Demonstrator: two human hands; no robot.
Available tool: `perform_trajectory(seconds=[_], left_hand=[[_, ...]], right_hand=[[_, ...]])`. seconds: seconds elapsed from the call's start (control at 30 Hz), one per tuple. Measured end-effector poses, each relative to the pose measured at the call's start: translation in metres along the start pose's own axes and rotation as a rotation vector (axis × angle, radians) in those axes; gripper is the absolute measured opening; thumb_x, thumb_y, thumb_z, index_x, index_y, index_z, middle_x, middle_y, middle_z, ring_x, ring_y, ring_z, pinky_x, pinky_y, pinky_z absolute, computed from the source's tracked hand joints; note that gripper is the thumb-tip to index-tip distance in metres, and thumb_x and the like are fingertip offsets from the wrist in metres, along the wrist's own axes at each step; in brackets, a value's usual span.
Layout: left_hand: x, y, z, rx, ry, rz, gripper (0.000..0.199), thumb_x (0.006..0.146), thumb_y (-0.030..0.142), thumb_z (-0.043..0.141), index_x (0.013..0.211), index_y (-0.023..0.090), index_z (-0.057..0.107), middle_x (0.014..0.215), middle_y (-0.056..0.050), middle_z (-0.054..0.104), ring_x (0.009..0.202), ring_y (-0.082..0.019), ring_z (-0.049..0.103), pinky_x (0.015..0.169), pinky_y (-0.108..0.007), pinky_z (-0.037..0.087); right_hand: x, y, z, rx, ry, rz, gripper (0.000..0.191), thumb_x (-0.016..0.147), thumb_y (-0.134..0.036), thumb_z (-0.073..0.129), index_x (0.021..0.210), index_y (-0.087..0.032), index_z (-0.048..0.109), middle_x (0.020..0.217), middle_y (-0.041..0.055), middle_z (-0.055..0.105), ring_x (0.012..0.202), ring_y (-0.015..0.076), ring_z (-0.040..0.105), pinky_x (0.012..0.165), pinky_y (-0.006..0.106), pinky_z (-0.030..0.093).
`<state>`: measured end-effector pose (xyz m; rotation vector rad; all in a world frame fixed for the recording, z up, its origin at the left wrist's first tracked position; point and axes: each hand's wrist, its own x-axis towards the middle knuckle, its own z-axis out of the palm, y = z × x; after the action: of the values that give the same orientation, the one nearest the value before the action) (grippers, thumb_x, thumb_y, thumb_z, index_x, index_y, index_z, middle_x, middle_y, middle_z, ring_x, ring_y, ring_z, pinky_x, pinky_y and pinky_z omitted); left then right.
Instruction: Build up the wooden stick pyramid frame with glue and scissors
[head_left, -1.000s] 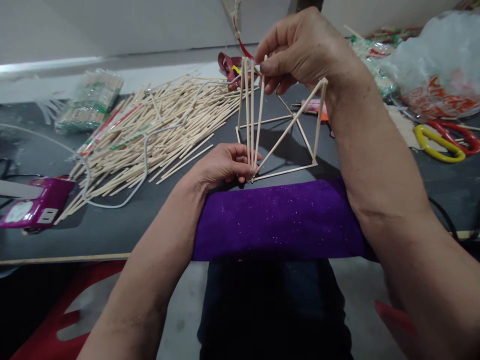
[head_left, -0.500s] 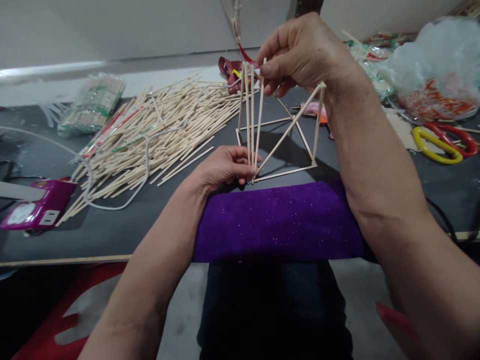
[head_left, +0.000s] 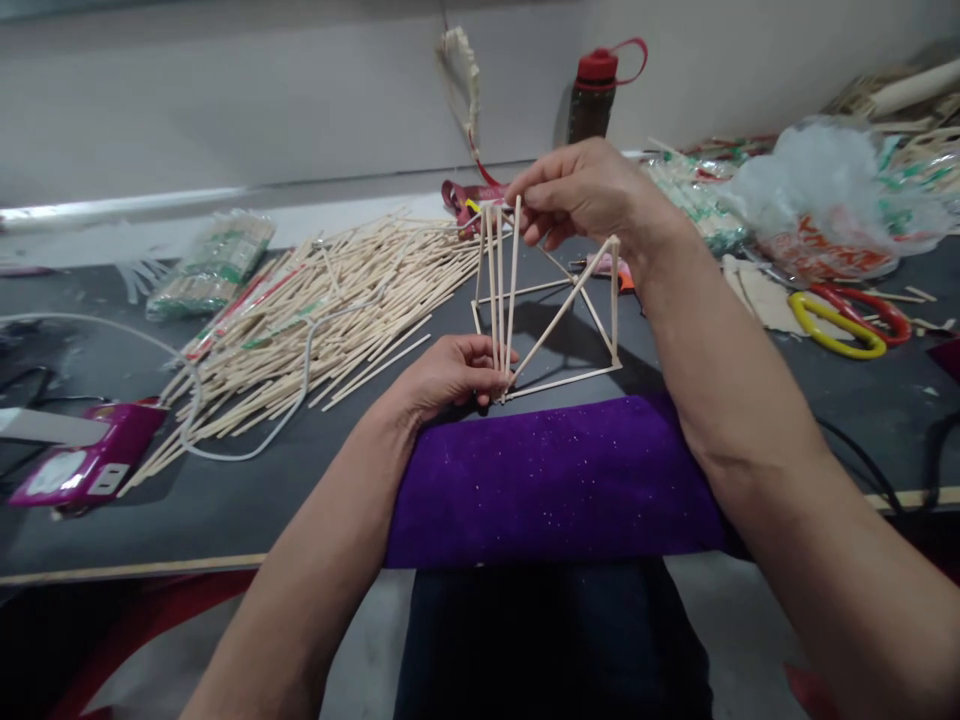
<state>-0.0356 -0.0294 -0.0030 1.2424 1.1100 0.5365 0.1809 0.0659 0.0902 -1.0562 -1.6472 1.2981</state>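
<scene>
A frame of thin wooden sticks [head_left: 559, 378] stands on the dark table in front of me. My left hand [head_left: 465, 375] is closed round the lower ends of several upright sticks [head_left: 493, 290] at the frame's near left corner. Up at their tops, my right hand [head_left: 559, 200] is bent, its thumb and forefinger beside the top of the rightmost stick; whether they touch it is hard to see. A purple cloth [head_left: 555, 480] lies along the table edge below the frame.
Loose sticks [head_left: 352, 300] are heaped at the left, beside a packed bundle [head_left: 217, 260], a white cable and a purple device [head_left: 94, 455]. Scissors [head_left: 840, 325], a plastic bag [head_left: 810, 210] and wrapped packs are at the right. A bottle [head_left: 592, 100] stands behind.
The view has tilted up, showing the bottle. My right hand has shifted from gripping the rightmost stick's top to just beside it. My left hand keeps its hold.
</scene>
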Motion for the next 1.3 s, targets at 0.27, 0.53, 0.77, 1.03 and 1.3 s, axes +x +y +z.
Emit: perform_trajectory(seconds=[0.27,0.53,0.77,1.03,1.3], left_hand=[[0.0,-0.001,-0.002,0.02,-0.023,0.01,0.032,0.073,0.023,0.084,0.102,0.015,0.072,0.072,-0.004,0.071,0.05,-0.008,0.059,0.043,-0.019,0.033],[-0.003,0.002,0.0,0.025,-0.014,0.006,0.03,0.074,0.022,0.083,0.101,0.015,0.071,0.069,-0.003,0.07,0.047,-0.007,0.058,0.039,-0.018,0.026],[-0.002,0.001,-0.001,0.03,-0.01,0.004,0.031,0.074,0.021,0.083,0.101,0.014,0.071,0.07,-0.004,0.071,0.048,-0.007,0.058,0.04,-0.019,0.026],[0.0,-0.001,-0.001,0.01,-0.01,0.009,0.033,0.071,0.021,0.085,0.1,0.014,0.071,0.07,-0.004,0.07,0.049,-0.008,0.058,0.043,-0.02,0.032],[-0.002,0.005,0.004,0.028,0.038,-0.011,0.026,0.071,0.019,0.082,0.095,0.015,0.073,0.069,-0.004,0.07,0.045,-0.007,0.056,0.038,-0.019,0.023]], right_hand=[[0.001,0.004,-0.003,0.014,-0.021,-0.011,0.005,0.086,-0.015,0.074,0.087,-0.018,0.071,0.069,-0.0008,0.069,0.059,0.008,0.064,0.051,0.017,0.049],[0.002,0.005,0.001,-0.028,-0.005,-0.043,0.006,0.083,-0.016,0.078,0.088,-0.016,0.074,0.069,0.0006,0.07,0.058,0.0079,0.062,0.05,0.017,0.048],[0.01,0.007,0.0,-0.079,0.001,-0.053,0.01,0.08,-0.015,0.08,0.088,-0.017,0.075,0.065,-0.0005,0.068,0.055,0.0085,0.059,0.05,0.019,0.048],[0.01,0.01,0.0,-0.102,-0.021,-0.097,0.008,0.083,-0.013,0.073,0.082,-0.02,0.075,0.066,-0.0016,0.068,0.055,0.0071,0.058,0.046,0.016,0.044],[0.007,0.005,0.002,-0.013,-0.03,-0.121,0.014,0.084,-0.001,0.063,0.087,-0.007,0.075,0.058,-0.0016,0.065,0.048,0.0057,0.058,0.041,0.014,0.044]])
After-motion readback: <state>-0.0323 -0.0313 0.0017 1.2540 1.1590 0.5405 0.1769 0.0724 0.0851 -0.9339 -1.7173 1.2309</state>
